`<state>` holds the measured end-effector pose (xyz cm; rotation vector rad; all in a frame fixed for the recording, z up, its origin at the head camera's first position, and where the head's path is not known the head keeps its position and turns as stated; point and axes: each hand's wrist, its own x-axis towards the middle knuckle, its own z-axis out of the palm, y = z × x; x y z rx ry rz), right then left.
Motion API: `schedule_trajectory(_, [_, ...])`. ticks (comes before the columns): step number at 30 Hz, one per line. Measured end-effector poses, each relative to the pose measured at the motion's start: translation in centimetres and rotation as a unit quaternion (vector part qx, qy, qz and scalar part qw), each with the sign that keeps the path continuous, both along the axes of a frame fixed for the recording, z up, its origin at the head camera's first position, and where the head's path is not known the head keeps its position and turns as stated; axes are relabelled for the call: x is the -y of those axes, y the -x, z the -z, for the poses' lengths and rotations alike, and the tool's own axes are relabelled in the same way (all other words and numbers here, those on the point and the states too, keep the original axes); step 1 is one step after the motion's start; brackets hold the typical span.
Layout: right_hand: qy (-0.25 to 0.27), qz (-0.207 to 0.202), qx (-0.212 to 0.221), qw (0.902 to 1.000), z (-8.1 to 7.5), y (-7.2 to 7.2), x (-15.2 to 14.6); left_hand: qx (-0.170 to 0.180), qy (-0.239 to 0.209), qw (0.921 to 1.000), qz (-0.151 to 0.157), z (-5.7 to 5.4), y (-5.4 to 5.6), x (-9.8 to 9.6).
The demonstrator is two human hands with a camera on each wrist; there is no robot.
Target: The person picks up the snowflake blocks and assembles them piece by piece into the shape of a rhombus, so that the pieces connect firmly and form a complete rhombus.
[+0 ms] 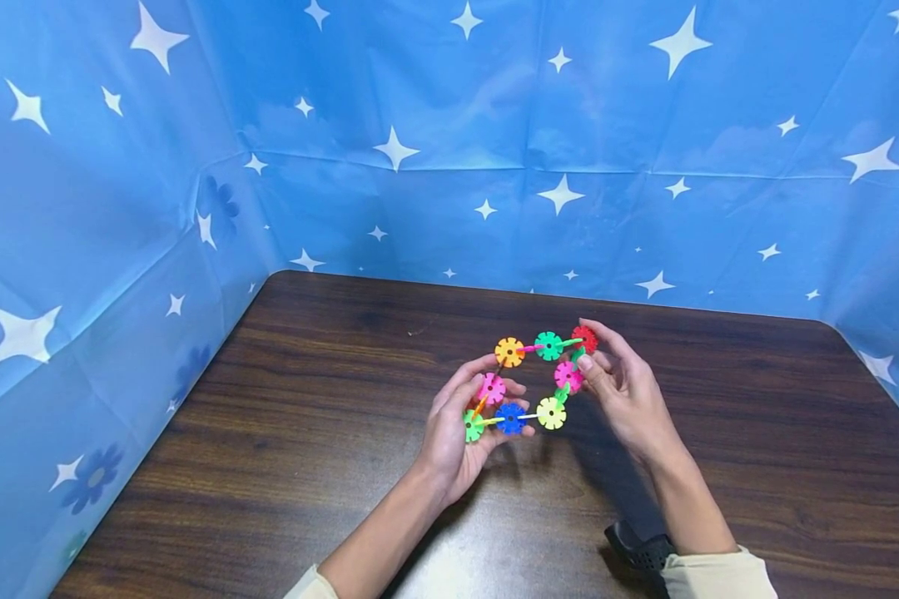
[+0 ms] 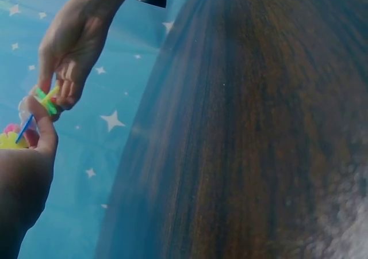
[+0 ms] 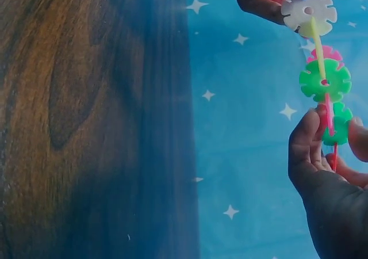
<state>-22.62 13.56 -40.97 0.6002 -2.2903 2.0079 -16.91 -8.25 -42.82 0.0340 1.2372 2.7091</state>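
Note:
A ring of notched, flower-shaped plastic discs (image 1: pixel 510 418), slotted edge to edge, is held above the table between both hands. My left hand (image 1: pixel 449 428) grips its left end, around a light green disc (image 1: pixel 474 426) and a pink one (image 1: pixel 492 388). At the upper right corner my right hand (image 1: pixel 633 399) pinches a red disc (image 1: pixel 584 339) and a green link below it, between thumb and fingers. Along the top run an orange disc (image 1: pixel 509 352) and a green disc (image 1: pixel 548 345); a pale yellow disc (image 1: pixel 551 413) sits at the lower right. Fingers partly hide both ends.
A dark wood-grain table (image 1: pixel 270 466) spreads beneath the hands. Blue cloth with white stars (image 1: pixel 464 100) rises behind it and at both sides. A black device (image 1: pixel 644 551) is by the right wrist, near the pale sleeve (image 1: pixel 719 574).

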Motion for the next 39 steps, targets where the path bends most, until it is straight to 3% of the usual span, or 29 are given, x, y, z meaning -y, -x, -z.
schedule_trajectory(8, [-0.02,-0.002,0.014,0.9997,-0.4,-0.1,0.1,0.009,0.001,0.9999,-0.008,0.1,0.0,0.2])
schedule_trajectory(12, [-0.033,0.012,0.031,0.9989,-0.6,-0.1,0.0,0.009,0.003,0.9999,0.005,0.0,0.1,0.3])
schedule_trajectory(20, [0.001,0.012,0.109,0.994,-0.9,-0.1,-0.2,0.045,0.082,0.9956,0.009,0.4,-0.1,-0.1])
schedule_trajectory(26, [0.018,-0.004,0.117,0.993,-0.5,0.0,-0.3,0.071,0.122,0.99,0.004,0.5,-0.3,-0.3])
schedule_trajectory(32, [-0.035,-0.009,0.122,0.9919,0.3,0.2,-0.4,0.082,0.132,0.9876,0.019,0.8,-0.3,-0.7])
schedule_trajectory(39, [-0.116,-0.029,0.131,0.9841,0.7,0.1,-0.2,0.081,0.17,0.9811,0.047,1.0,-0.2,-0.8])
